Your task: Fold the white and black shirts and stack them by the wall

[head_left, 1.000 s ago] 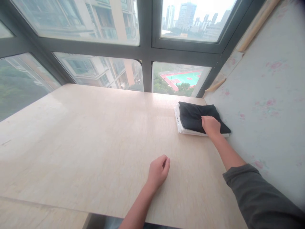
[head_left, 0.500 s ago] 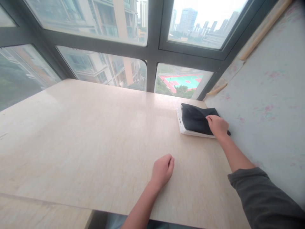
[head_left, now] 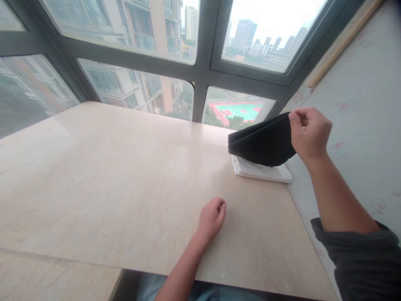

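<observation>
A piece of folded black cloth (head_left: pixel 261 142) hangs from my right hand (head_left: pixel 310 131), its near right edge pinched between thumb and fingers. The cloth sags over a flat white stack (head_left: pixel 263 170) that looks like folded fabric; its left end is low over the stack, and I cannot tell whether it still touches. My left hand (head_left: pixel 212 217) rests on the pale tabletop (head_left: pixel 125 175) with its fingers curled in and nothing visible in them. It lies apart from the cloth, nearer to me.
A grey window frame (head_left: pixel 202 71) runs along the table's far edge, with buildings and a sports court outside. On the right, a flowered wall (head_left: pixel 354 125) stands close to the white stack. A seam crosses the tabletop at the near left.
My right hand has lifted the black cloth up and to the right, baring much of the white stack under it. The left hand has hardly moved.
</observation>
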Demonstrator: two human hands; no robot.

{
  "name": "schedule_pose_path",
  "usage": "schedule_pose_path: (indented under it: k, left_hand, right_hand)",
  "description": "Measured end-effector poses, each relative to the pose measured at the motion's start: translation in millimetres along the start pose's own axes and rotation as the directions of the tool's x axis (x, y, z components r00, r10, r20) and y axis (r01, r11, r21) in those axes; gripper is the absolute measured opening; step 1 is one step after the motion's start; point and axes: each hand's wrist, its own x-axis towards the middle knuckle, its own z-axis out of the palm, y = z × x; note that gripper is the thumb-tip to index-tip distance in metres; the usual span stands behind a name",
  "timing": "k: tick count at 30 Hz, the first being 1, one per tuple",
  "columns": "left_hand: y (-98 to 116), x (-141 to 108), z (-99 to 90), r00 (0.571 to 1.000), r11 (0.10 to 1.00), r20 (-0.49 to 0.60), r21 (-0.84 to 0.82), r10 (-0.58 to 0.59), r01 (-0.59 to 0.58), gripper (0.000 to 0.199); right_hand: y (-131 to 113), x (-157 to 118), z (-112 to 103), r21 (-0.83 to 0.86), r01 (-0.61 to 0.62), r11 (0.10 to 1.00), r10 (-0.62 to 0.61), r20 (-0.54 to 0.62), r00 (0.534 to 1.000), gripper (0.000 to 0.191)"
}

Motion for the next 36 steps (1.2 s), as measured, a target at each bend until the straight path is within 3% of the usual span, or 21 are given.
schedule_pose_path:
  k: [4, 6, 8, 11, 14, 18, 20, 22, 25, 28, 30, 32, 34, 36]
  left_hand:
    - [22.4, 3.3, -36.2, 0.966, 0.996, -0.256, -0.090, -0.036, 0.013, 0.021]
    - [48.4, 6.5, -67.6, 0.906, 0.993, -0.423, -0.100, 0.020, -0.068, 0.019]
    - [81.1, 12.0, -100.1, 0.843, 0.983, -0.517, -0.018, 0.149, -0.184, 0.019]
    - [125.9, 24.9, -134.8, 0.813, 0.957, -0.504, 0.161, 0.291, -0.242, 0.036]
    - [147.0, 37.7, -147.8, 0.847, 0.946, -0.435, 0.241, 0.307, -0.219, 0.041]
    - [136.7, 42.8, -157.2, 0.897, 0.976, -0.396, 0.165, 0.197, -0.142, 0.016]
    - [122.3, 41.9, -167.5, 0.919, 0.995, -0.381, 0.049, 0.103, -0.091, 0.017]
    - [106.2, 41.3, -180.8, 0.911, 0.994, -0.413, -0.101, -0.002, -0.044, 0.020]
    - [86.0, 41.1, -197.7, 0.863, 0.947, -0.489, -0.317, -0.125, -0.042, 0.022]
    - [78.3, 38.2, -201.2, 0.855, 0.913, -0.493, -0.403, -0.160, -0.062, 0.023]
    - [81.5, 33.2, -196.4, 0.884, 0.915, -0.439, -0.403, -0.160, -0.035, 0.023]
    - [90.1, 26.2, -189.6, 0.943, 0.930, -0.298, -0.367, -0.145, 0.027, 0.023]
    - [100.5, 19.4, -184.2, 0.986, 0.961, -0.127, -0.266, -0.105, 0.068, 0.024]
    - [108.3, 14.6, -181.8, 0.998, 0.995, -0.041, -0.096, -0.043, 0.038, 0.026]
  right_hand:
    - [-48.5, 25.0, -13.1, 0.156, 0.049, 0.987, -0.044, -0.034, 0.998, 0.023]
    - [-72.6, 28.5, -13.3, 0.243, 0.101, 0.965, -0.097, -0.028, 0.995, 0.021]
    - [-97.9, 25.6, -11.1, 0.346, 0.132, 0.929, -0.142, 0.005, 0.990, 0.020]
    - [-139.1, 12.5, -5.6, 0.499, 0.118, 0.858, -0.193, 0.100, 0.976, 0.020]
    - [-177.0, -5.3, 2.0, 0.643, 0.062, 0.764, -0.274, 0.235, 0.932, 0.017]
    - [-198.4, -29.7, 16.6, 0.776, -0.091, 0.624, -0.316, 0.357, 0.879, 0.011]
    - [-192.4, -45.5, 23.7, 0.799, -0.221, 0.558, -0.241, 0.412, 0.879, 0.012]
    - [-178.9, -67.1, 28.8, 0.780, -0.386, 0.493, -0.160, 0.517, 0.841, 0.016]
    - [-156.5, -111.4, 33.6, 0.658, -0.618, 0.429, -0.111, 0.718, 0.687, 0.025]
    - [-148.4, -158.4, 39.3, 0.515, -0.738, 0.437, -0.084, 0.840, 0.536, 0.025]
    - [-154.3, -181.2, 45.7, 0.459, -0.774, 0.436, -0.118, 0.882, 0.456, 0.020]
    - [-165.2, -191.8, 54.3, 0.425, -0.803, 0.417, -0.144, 0.904, 0.403, 0.021]
    - [-175.9, -190.1, 63.4, 0.397, -0.800, 0.450, -0.071, 0.909, 0.411, 0.024]
    - [-183.2, -180.6, 69.7, 0.386, -0.736, 0.556, 0.035, 0.874, 0.485, 0.024]
